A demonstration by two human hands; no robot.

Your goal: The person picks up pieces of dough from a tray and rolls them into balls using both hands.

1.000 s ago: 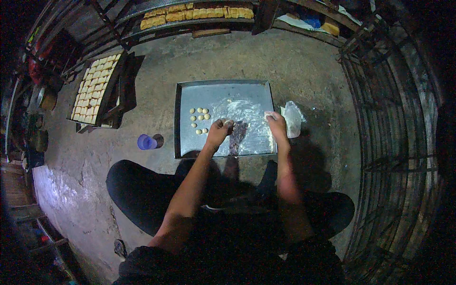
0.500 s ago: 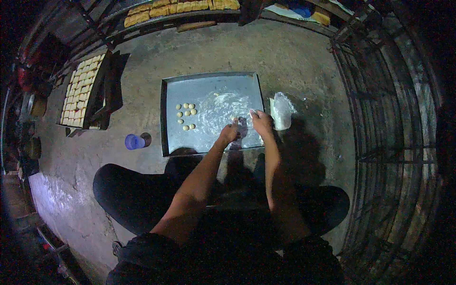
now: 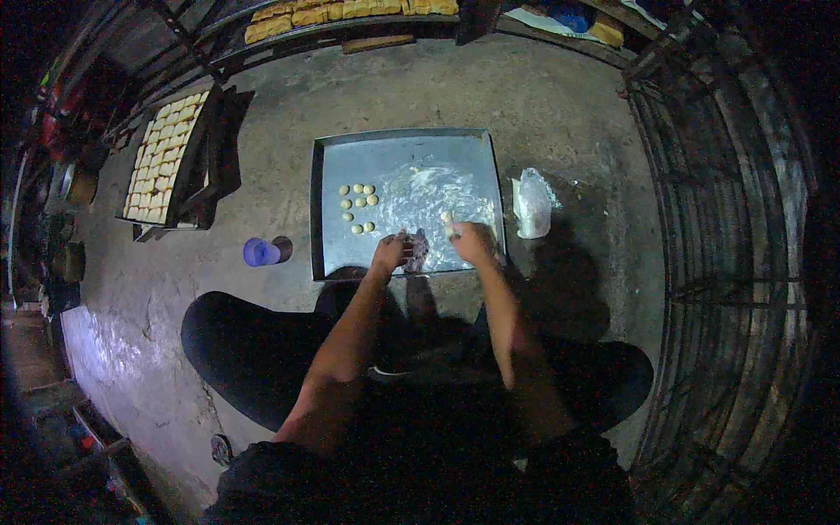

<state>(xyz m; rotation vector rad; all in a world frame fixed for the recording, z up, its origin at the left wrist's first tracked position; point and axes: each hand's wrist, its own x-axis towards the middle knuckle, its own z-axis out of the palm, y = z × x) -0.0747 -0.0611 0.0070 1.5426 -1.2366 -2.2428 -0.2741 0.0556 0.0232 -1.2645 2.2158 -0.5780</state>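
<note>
A wide metal tray (image 3: pixel 350 157) lies on the floor before my crossed legs, its middle and right dusted with white flour (image 3: pixel 437 188). Several small pale dough balls (image 3: pixel 359 189) sit in a loose group on its left part. My right hand (image 3: pixel 472 243) is over the tray's right side, fingers closed on a small lump of dough (image 3: pixel 447 217) that shows at the fingertips. Near the tray's front edge, my left hand (image 3: pixel 390 253) hovers with loosely bent fingers somewhat apart and nothing visible in them.
Right of the tray lies a clear plastic bag (image 3: pixel 531 206) with white contents. A blue cup (image 3: pixel 257 252) is at left. Farther left is a tray of pale buns (image 3: pixel 166 153). Baked bread (image 3: pixel 350 10) fills a rack at the back; dark metal racks (image 3: pixel 717 227) line the right.
My hands have moved apart: the left shifted left and toward me, the right lowered slightly over the tray. The lump of dough now shows at my right fingertips. The whole view has shifted a little.
</note>
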